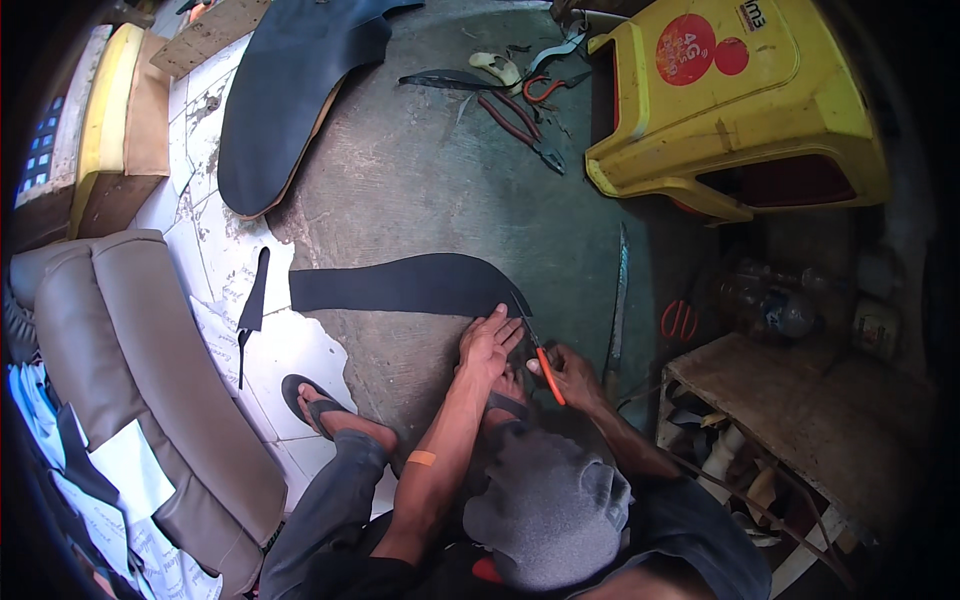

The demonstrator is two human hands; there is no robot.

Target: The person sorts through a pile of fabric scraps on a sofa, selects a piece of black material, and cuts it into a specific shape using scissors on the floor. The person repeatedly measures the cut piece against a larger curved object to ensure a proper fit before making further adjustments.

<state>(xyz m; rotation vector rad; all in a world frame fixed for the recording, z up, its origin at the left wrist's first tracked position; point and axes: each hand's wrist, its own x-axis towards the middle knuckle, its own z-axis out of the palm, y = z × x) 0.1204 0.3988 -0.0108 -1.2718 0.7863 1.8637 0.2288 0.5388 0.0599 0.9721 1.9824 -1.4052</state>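
Note:
A long black sheet, curved and narrowing to its right tip, lies flat on the floor in front of me. My left hand rests at its near edge, fingers stretched out and fingertips touching the sheet. In my right hand are scissors with orange handles. Their dark blades reach the sheet near its right end; how far apart the blades stand is too small to tell. One sandalled foot is just below my left hand, partly covered.
A larger black padded piece lies at the far left. Pliers and other hand tools lie far ahead. A yellow plastic stool is tipped over at far right. A long blade and wooden bench are right; a brown cushion left.

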